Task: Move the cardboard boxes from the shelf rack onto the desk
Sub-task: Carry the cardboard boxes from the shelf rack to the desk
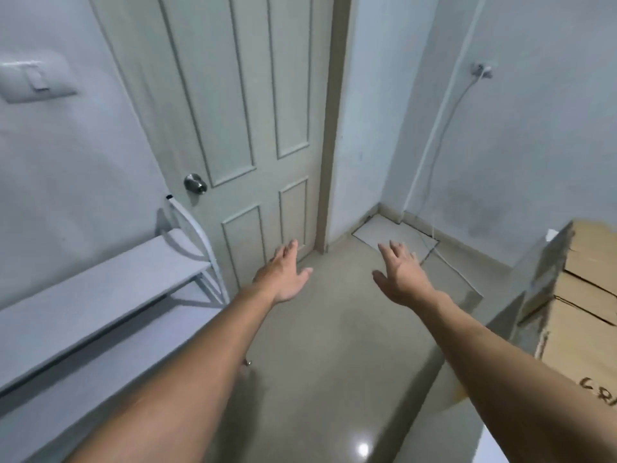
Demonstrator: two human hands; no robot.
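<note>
Here we have both hands out in front of us and carrying nothing: the left hand [286, 275] is spread flat, palm down, fingers loosely apart, and the right hand [402, 275] matches it, open and empty over the glossy beige floor [334, 362]. Neither touches anything.

Outward to our left stands the white metal shelf rack with flat boards and a curved tubular end frame [100, 295]; the boards we can see are bare (lower tiers are partly hidden by our left forearm, so we cannot vouch for them). Outward to our right, at the frame's edge, sit the brown cardboard boxes [581, 295], stacked or pressed close together, one with dark handwriting on its face. They appear to rest on a pale surface, probably the desk, though its top is barely visible. Ahead is a pale panelled door with a round metal knob [195, 183], and a thin white cable [430, 208] runs down the wall to the floor corner.

We judge the move largely done, or between trips. The risks from here: the boxes sit near the surface's edge and a careless brush of our right forearm could shift them; the cable across the floor could catch a foot; the polished floor may be slippery while carrying a load.
</note>
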